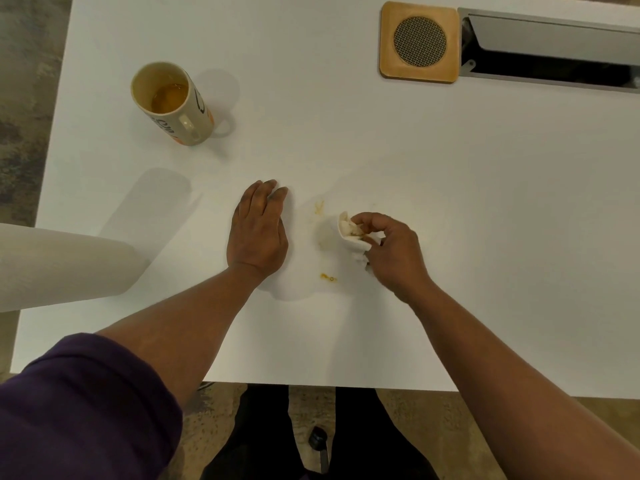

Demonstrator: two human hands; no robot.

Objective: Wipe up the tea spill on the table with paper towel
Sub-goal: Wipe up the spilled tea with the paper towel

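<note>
On table point(450, 202), crumpled tea-stained paper towel point(349, 233)

The only view came from the camera on my head, looking forward and steeply down onto the white table point(346, 133) from close above. Its wide lens bowed the table's edges. My forearms entered from the near edge, with my legs and the floor below it. The far right took in a wooden coaster point(419, 42).
</note>
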